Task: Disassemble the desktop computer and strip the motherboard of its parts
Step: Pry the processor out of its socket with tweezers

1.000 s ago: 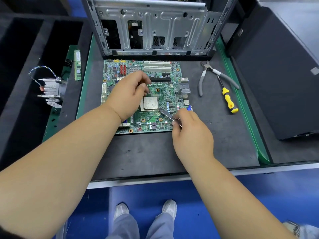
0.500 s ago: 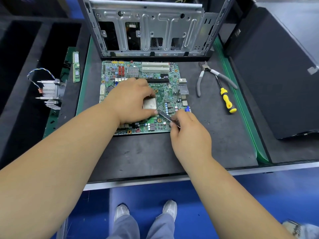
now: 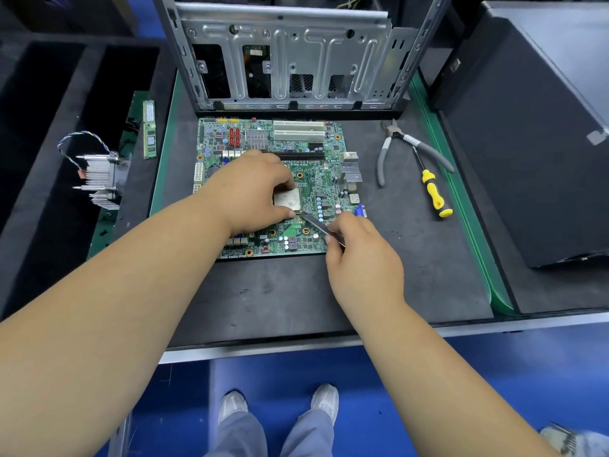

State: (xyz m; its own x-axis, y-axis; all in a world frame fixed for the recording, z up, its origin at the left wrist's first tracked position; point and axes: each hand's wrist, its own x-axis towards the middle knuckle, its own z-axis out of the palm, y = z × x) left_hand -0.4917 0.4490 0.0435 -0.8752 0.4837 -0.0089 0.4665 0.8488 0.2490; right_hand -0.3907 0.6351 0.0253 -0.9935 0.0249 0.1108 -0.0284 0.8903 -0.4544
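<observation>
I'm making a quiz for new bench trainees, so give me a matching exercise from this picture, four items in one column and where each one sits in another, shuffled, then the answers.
Things:
1. square silver processor chip
2. yellow-handled screwdriver
3. green memory stick
4. finned aluminium heatsink with twisted wires

Places:
A. lying alone just past the mat's left green edge, left of the green motherboard
B. on the mat right of the motherboard, beside the grey-handled pliers
C. far left, in the dark tray area
D. on the motherboard, between the left hand's fingers

Pairs: 1-D, 2-B, 3-A, 4-C
</observation>
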